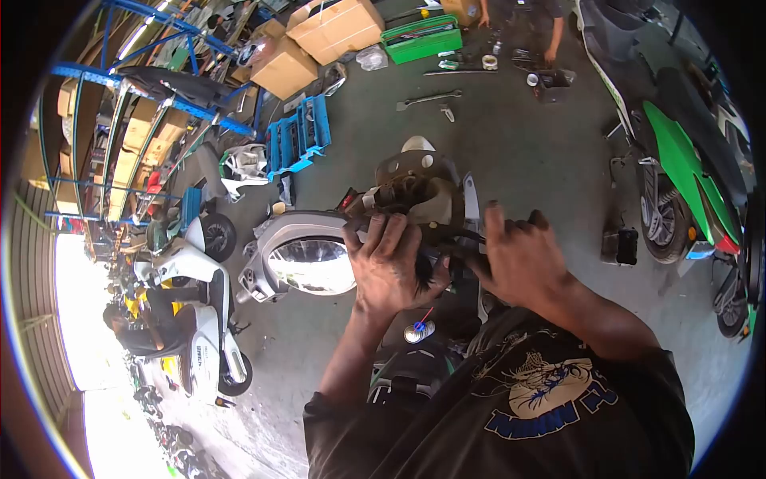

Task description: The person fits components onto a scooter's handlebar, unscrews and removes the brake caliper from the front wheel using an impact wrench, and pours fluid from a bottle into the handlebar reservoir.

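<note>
My left hand (388,263) is closed, its fingers curled over the handlebar area of a partly stripped scooter and its thumb pointing right. Between my hands runs a black lever (459,233), its right end reaching my right hand (523,259). That hand is closed, thumb and forefinger on either side of the lever's end. Left of my left hand hangs a grey scooter cover with a large shiny headlight (313,265). Beyond my hands stands the scooter's dark front section (419,180), with its inner parts exposed. A spray can (419,331) with a red straw is below, near my body.
A blue toolbox (299,136) and a green toolbox (421,38) stand on the floor beyond, near cardboard boxes (283,68). A wrench (429,100) lies ahead. Another person's hand (550,54) is at the top. A green scooter (690,172) stands right; a white one (209,339) left.
</note>
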A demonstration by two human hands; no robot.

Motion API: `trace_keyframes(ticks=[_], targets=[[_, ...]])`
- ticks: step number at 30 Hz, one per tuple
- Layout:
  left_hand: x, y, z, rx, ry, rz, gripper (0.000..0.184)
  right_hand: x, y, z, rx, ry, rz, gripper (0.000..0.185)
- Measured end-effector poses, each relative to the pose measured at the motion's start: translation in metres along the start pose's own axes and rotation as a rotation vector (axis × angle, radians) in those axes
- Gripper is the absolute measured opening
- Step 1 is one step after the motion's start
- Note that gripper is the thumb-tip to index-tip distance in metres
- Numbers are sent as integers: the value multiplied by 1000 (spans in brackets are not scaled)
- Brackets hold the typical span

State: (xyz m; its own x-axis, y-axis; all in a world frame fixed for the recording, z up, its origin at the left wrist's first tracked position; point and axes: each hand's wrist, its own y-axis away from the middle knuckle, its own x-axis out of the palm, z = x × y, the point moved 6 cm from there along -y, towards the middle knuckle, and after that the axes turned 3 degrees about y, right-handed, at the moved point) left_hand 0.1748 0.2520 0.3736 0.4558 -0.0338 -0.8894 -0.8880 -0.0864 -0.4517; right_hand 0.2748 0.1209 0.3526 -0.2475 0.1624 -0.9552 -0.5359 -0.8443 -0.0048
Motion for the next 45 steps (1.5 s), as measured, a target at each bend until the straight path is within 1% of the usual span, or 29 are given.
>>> trace_keyframes(ticks=[1, 2, 4, 5, 7, 11, 13, 14, 15, 17, 18, 20, 21, 23, 24, 27, 29, 30, 32, 33, 35, 36, 38, 39, 40, 41, 42, 43, 45], targets=[[0, 0, 1, -10, -5, -3, 45, 2, 1, -2, 21, -36, 67, 57], [0, 0, 1, -17, 10, -5, 45, 5, 4, -3, 9, -35, 72, 57], [1, -2, 2, -25, 23, -4, 45, -9, 13, -5, -82, -127, -303, 48], [0, -3, 3, -35, 17, -3, 45, -8, 12, -7, -84, -130, -296, 48], [0, -2, 4, -40, 19, 10, 45, -23, 18, -6, -174, -128, -553, 44], [0, -4, 4, -36, 43, -18, 43, -25, 7, -4, -80, -20, -539, 49], [0, -2, 4, -56, 29, 22, 43, -3, -4, -5, 64, 12, -80, 53], [0, 0, 4, -44, 28, 7, 41, -5, -6, -1, 15, 16, 12, 57], [-1, -1, 3, -38, 32, -7, 41, -8, -6, -2, 19, 28, 2, 57], [-1, -1, 4, -53, 43, -7, 41, -4, -3, -6, 59, -79, 110, 56], [-1, 0, 3, -51, 48, -13, 41, 1, 0, -8, 62, -72, 108, 56], [0, -1, 5, -66, 53, -16, 40, -5, 7, -9, -35, -109, -234, 58], [0, -3, 6, -63, 58, -16, 40, -4, 6, -10, -30, -106, -234, 58], [-1, -7, 7, -78, 70, 9, 40, -22, 16, 0, -219, -51, -604, 58], [0, -6, 7, -70, 71, 17, 40, -21, 12, -2, -208, -55, -606, 58], [1, -5, 7, -28, 70, -23, 40, -25, 1, 1, -132, 166, -627, 60], [0, -3, 7, -18, 66, -56, 39, -2, -8, 1, -17, 6, 8, 61], [2, -2, 6, -33, 60, -37, 38, -1, -6, -2, 6, 5, 10, 61], [2, -2, 5, -28, 61, -24, 39, 0, -3, -3, -63, -26, -48, 62], [1, -3, 5, -34, 44, -15, 41, 4, 0, -5, -51, -29, -47, 62], [0, -5, 5, -27, 39, -18, 43, 0, 4, -8, -22, -85, -225, 60], [-1, -7, 6, -39, 43, -15, 43, 2, 4, -8, -19, -87, -221, 60], [2, -7, 7, -64, 49, -2, 43, -13, 13, -2, -150, -69, -546, 56], [3, -6, 8, -68, 58, 3, 42, -11, 8, -4, -153, -79, -534, 56], [3, -4, 10, -77, 63, 9, 41, -13, 3, -8, -111, 63, -603, 56], [4, -3, 11, -100, 54, 20, 41, -9, 0, -6, -59, 78, -483, 59], [3, -3, 8, -56, 62, -14, 41, -5, -2, -4, -9, 100, -363, 61], [1, -4, 5, -9, 69, -52, 41, -12, 0, 0, -32, 86, -352, 61], [0, -3, 6, -30, 58, -53, 41, -3, -3, -2, -29, -6, -10, 61]])
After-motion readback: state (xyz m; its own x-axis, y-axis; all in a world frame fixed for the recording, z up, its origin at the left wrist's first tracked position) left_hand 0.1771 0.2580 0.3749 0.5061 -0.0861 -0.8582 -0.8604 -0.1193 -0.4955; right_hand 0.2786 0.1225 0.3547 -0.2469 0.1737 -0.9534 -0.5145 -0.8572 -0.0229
